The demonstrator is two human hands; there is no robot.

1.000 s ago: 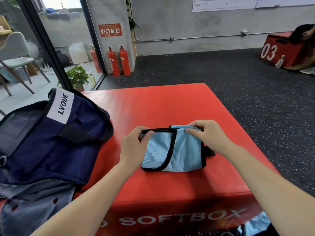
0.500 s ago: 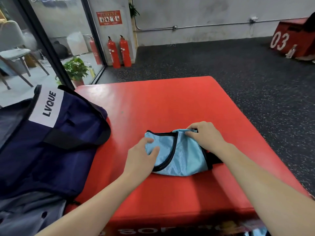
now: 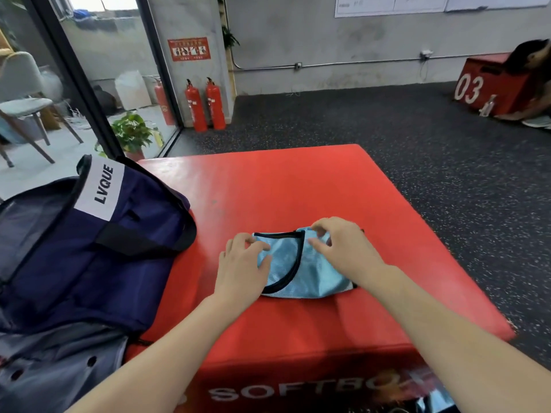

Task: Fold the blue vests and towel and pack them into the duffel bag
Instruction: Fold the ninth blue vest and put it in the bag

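Blue vest point(image 3: 310, 269), folded small, light blue mesh with black trim, lying on the red soft box point(image 3: 268, 186) a little right of its middle; sits at about 3 o'clock from the duffel bag point(image 3: 89, 251) and apart from it, with bare red surface between.

Left hand point(image 3: 243, 269) set on the vest's 9 o'clock edge; fingers curled onto the fabric, thumb laid over the blue mesh near the black binding; seems to be pinching that edge, though how firmly cannot be told.

Right hand point(image 3: 346, 251) over the vest's 1 o'clock corner; fingertips bent and closed on the fabric near the top black hem, gripping a bunch of the mesh; wrist and forearm covering the vest's right end.

Duffel bag, navy with a white LVQUE label and black straps, slumped across the box's 9 o'clock side and hanging past the edge; grey fabric with round holes point(image 3: 59, 365) below it at 7 o'clock.

Farther off: two fire extinguishers point(image 3: 205, 105) against the wall at 12 o'clock; potted plant point(image 3: 132, 134) by the glass door at 11 o'clock; another red box marked 03 point(image 3: 489, 84) at 2 o'clock; dark speckled floor point(image 3: 387, 129) around.
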